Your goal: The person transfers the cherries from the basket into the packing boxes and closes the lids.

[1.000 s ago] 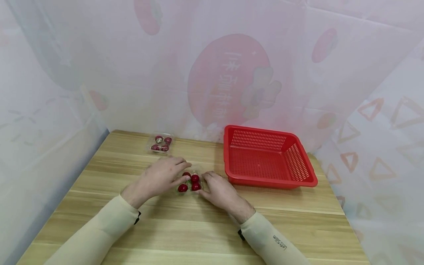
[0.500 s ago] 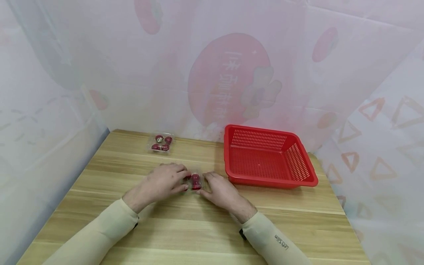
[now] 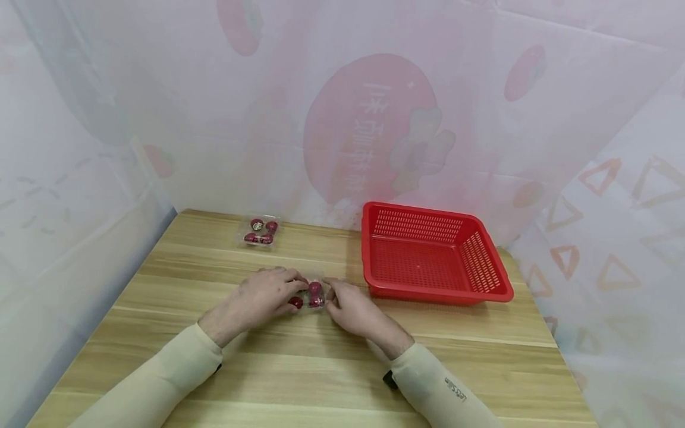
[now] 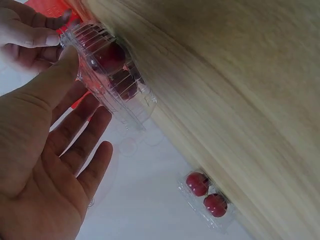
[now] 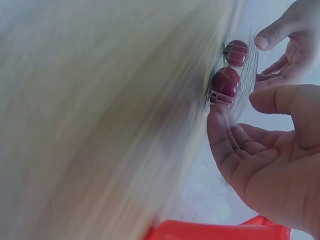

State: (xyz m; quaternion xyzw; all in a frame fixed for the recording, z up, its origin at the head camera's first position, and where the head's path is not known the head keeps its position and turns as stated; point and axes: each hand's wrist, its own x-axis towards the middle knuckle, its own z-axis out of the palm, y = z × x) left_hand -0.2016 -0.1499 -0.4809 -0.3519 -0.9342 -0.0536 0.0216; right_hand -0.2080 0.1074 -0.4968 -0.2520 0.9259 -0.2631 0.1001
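A clear plastic fruit box (image 3: 316,295) with several round, dark red fruits (image 4: 109,57) lies on the table between both hands. Its transparent lid covers the fruits. At its left side is my left hand (image 3: 262,296); in the left wrist view the thumb touches the lid and the other fingers are extended along the box. My right hand (image 3: 353,307) pinches the box's right edge between thumb and index finger (image 5: 220,125). A second clear box (image 3: 260,232) of similar red fruits, with a round label on one fruit, sits farther back on the left.
A red plastic basket (image 3: 428,295) with slotted walls stands at the back right, close beyond my right hand. The wooden table (image 3: 299,374) ends at a pale, printed backdrop (image 3: 257,137) behind and on both sides.
The fruits near my hands looked bare a second ago and now show through the lid. My left hand has shifted slightly toward me; the right fingers have drawn in at the box's edge.
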